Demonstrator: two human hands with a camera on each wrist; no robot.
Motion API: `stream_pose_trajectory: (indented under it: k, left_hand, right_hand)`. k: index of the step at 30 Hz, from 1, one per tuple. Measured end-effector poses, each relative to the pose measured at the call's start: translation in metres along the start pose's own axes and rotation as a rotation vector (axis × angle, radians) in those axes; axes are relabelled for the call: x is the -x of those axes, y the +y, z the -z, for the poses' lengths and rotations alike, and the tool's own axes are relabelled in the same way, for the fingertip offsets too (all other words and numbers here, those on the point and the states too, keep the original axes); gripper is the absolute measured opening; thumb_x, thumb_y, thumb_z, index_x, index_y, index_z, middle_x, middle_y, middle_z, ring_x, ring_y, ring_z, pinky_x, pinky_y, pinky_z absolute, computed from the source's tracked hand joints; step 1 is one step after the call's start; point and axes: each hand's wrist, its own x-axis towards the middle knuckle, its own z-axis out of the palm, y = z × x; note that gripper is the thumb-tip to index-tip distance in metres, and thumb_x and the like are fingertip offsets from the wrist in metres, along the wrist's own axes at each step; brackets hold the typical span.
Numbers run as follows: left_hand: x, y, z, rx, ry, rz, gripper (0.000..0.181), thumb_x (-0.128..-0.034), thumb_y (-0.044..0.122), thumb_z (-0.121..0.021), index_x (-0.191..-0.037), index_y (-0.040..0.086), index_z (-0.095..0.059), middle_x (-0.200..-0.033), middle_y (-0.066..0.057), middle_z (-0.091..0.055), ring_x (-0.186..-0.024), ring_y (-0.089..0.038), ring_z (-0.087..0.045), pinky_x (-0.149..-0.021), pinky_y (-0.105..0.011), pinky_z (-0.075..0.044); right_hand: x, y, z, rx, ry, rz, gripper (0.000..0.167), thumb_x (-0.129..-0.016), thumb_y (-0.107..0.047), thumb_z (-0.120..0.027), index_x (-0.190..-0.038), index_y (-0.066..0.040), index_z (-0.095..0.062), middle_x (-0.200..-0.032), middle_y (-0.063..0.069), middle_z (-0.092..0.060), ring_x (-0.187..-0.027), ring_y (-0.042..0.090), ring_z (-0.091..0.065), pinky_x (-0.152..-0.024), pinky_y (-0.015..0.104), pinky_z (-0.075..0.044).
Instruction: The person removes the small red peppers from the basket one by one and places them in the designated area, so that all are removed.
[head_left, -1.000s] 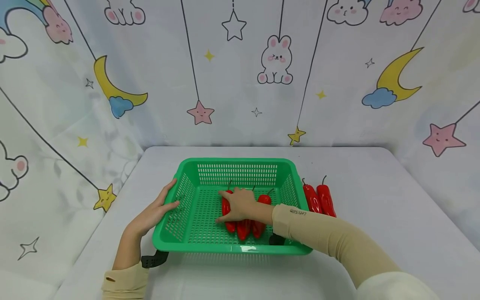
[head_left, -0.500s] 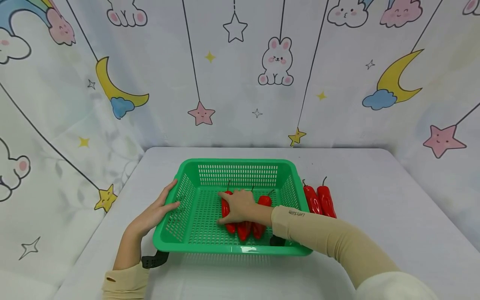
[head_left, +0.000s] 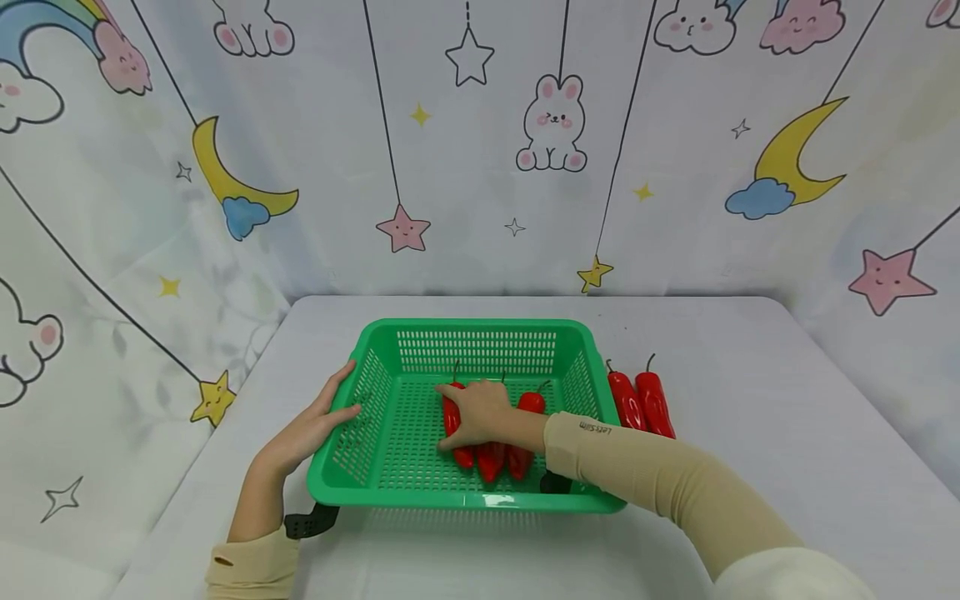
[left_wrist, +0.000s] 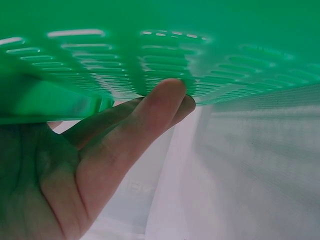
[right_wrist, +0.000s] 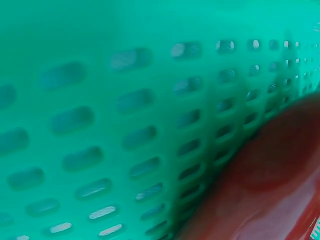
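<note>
A green slotted plastic basket [head_left: 480, 498] stands on the table. My left hand [head_left: 303, 433] touches its left side, fingers and thumb extended along the wall; in the left wrist view the thumb [left_wrist: 155, 110] lies against the slotted plastic. Inside the basket my right hand [head_left: 483, 412] lies over red chili peppers, its visible thumb and finger spread across the leftmost chili pepper [head_left: 451, 417]. The middle chili pepper [head_left: 490, 467] is mostly hidden beneath this hand. Beside the wrist is another chili pepper [head_left: 531, 402]. One red chili pepper [right_wrist: 265, 185] appears close up in the right wrist view.
Two more red chili peppers [head_left: 654, 404] lie on the white table [head_left: 750, 400], right outside the basket and partly hidden by its wall and the right sleeve [head_left: 637, 458]. A cartoon-printed curtain [head_left: 480, 167] hangs behind the table. Black bands sit at both wrists.
</note>
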Motion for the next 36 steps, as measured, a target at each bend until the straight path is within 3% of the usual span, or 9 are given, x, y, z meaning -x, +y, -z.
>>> stream_pose_trajectory:
  k: [5, 20, 36]
  left_hand:
    - [-0.001, -0.001, 0.0, 0.001, 0.003, 0.0, 0.068, -0.0967, 0.024, -0.045, -0.149, 0.025, -0.001, -0.152, -0.011, 0.005, -0.136, -0.036, 0.003, -0.1, -0.065, -0.011]
    - [0.0, 0.001, -0.001, -0.009, 0.004, 0.003, 0.068, -0.0965, 0.025, -0.046, -0.148, 0.026, -0.001, -0.152, -0.01, 0.005, -0.137, -0.036, 0.003, -0.1, -0.065, -0.01]
    - [0.0, 0.001, 0.0, -0.013, 0.007, 0.006, 0.068, -0.0963, 0.027, -0.046, -0.148, 0.026, -0.002, -0.152, -0.011, 0.004, -0.137, -0.036, 0.002, -0.1, -0.065, -0.01]
  right_hand:
    - [0.0, 0.001, 0.0, -0.043, 0.003, 0.006, 0.087, -0.065, -0.069, -0.064, -0.14, -0.033, -0.037, -0.066, -0.005, -0.051, -0.056, 0.012, -0.046, -0.041, 0.026, -0.037]
    - [0.001, 0.003, 0.007, -0.146, 0.025, 0.023, 0.086, -0.066, -0.064, -0.067, -0.14, -0.03, -0.037, -0.057, -0.007, -0.049, -0.054, 0.008, -0.045, -0.04, 0.023, -0.035]
    - [0.003, 0.004, 0.019, -0.22, 0.016, 0.011, 0.087, -0.066, -0.062, -0.068, -0.14, -0.03, -0.036, -0.065, -0.006, -0.051, -0.057, 0.01, -0.05, -0.041, 0.025, -0.041]
